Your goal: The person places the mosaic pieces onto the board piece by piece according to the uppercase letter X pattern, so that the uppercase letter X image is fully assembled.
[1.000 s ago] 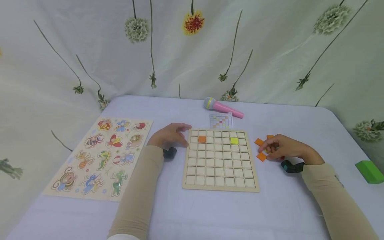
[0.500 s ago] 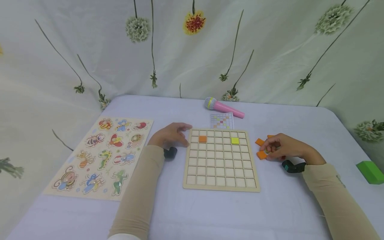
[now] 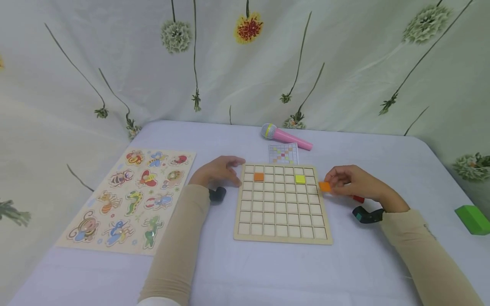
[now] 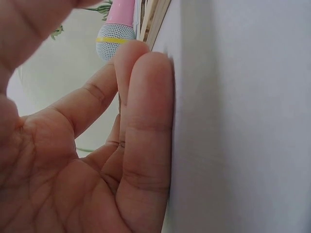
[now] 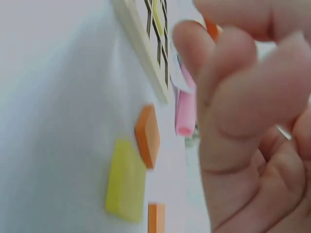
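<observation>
My right hand (image 3: 356, 185) pinches an orange square tile (image 3: 325, 187) between thumb and fingers, raised by the right edge of a wooden grid board (image 3: 283, 241). Only a sliver of that tile (image 5: 212, 30) shows in the right wrist view. An orange tile (image 3: 258, 177) and a yellow tile (image 3: 300, 179) sit in cells of the board's second row from the back. My left hand (image 3: 216, 172) rests at the board's left edge, fingers loosely extended. A red tile (image 3: 358, 199) peeks out beneath my right hand. Loose yellow (image 5: 126, 182) and orange (image 5: 148, 136) tiles lie on the cloth.
Behind the board lie a printed pattern card (image 3: 283, 154) and a pink toy microphone (image 3: 289, 138). At left is an insect picture puzzle (image 3: 126, 204), partly covered by my left sleeve. A green block (image 3: 472, 219) stands at the far right.
My right hand has lifted an orange tile from the loose pile and carried it left to the board's edge. A red tile now shows under the hand. My left hand stays put.
</observation>
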A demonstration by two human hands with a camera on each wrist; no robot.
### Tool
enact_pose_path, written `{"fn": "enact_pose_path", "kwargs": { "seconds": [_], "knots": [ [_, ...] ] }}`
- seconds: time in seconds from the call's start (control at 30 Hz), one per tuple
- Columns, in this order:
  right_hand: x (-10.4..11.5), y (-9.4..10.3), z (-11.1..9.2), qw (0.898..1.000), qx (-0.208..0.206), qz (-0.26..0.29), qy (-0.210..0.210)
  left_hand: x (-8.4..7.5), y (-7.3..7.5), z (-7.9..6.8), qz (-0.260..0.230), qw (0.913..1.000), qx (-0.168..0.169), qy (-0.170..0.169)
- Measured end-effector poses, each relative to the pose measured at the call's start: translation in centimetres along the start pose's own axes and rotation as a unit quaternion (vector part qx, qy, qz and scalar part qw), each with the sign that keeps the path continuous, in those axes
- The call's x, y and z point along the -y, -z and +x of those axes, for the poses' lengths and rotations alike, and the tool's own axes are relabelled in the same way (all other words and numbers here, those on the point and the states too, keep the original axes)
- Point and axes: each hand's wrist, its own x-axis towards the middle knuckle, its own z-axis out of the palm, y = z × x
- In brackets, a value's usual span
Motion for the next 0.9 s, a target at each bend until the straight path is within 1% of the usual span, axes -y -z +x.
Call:
{"fn": "enact_pose_path", "kwargs": {
  "seconds": [0.17,0.27,0.4,0.5,0.63,0.73,0.9],
  "knots": [
    [1.1,-0.8,0.3,0.999,-0.025,0.023,-0.004,0.0,0.0,0.0,0.004,1.0000,0.000,0.001],
    [1.3,-1.3,0.6,0.998,-0.024,0.049,-0.004,0.0,0.0,0.1,0.007,1.0000,0.000,0.003],
    [1.7,-2.0,1.1,0.997,-0.018,0.078,-0.021,-0.1,0.0,0.1,0.006,1.0000,-0.001,0.006],
    [2.1,-2.4,1.5,0.996,-0.018,0.086,-0.031,-0.1,0.0,0.1,0.005,1.0000,-0.002,0.007],
    [2.6,-2.9,2.1,0.996,-0.023,0.083,-0.032,-0.2,-0.1,0.0,-0.001,1.0000,-0.002,0.009],
    [3.1,-3.2,2.6,0.996,-0.025,0.079,-0.042,-0.2,-0.1,-0.1,-0.004,0.9999,-0.001,0.009],
    [4.1,-3.7,3.3,0.995,-0.023,0.086,-0.051,-0.2,0.0,-0.1,-0.003,1.0000,0.002,0.003]
  ]
}}
